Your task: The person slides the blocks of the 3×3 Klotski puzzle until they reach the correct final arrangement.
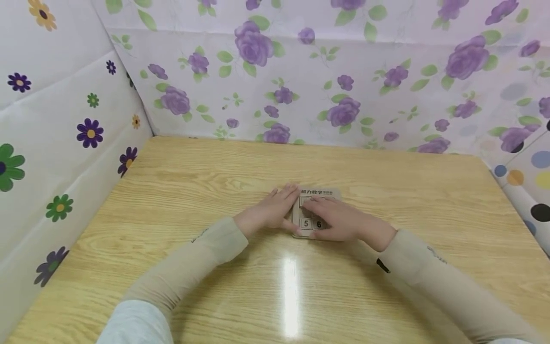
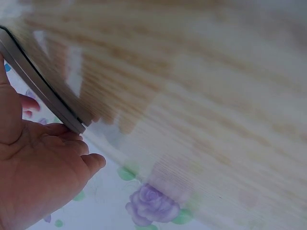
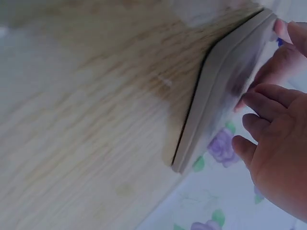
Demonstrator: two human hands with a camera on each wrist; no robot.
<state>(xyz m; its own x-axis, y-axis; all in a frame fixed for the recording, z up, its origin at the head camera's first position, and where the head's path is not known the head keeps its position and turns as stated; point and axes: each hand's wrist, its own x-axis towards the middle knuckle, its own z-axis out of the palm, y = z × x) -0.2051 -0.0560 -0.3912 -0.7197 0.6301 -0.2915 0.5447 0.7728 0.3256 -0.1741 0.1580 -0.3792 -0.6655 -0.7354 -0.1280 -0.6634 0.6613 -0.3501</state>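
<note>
A flat, pale sliding number puzzle (image 1: 306,233) lies on the wooden table, with Chinese print along its far edge. Tiles 5 and 6 show in its near row; my right hand covers much of the others. My left hand (image 1: 275,210) holds the puzzle's left side, fingers at the far corner and thumb at the near corner. From the right, my right hand (image 1: 343,219) reaches over the board, fingertips on the tiles and thumb by the near edge. The right wrist view shows the puzzle's side (image 3: 206,105) and loosely extended right fingers (image 3: 261,103).
The wooden table (image 1: 193,172) spreads around the puzzle, with a bright light reflection (image 1: 290,296) in front. A purple-flowered cloth (image 1: 301,71) hangs behind, a flower-patterned sheet (image 1: 51,143) stands at left, and a dotted one (image 1: 522,191) at right.
</note>
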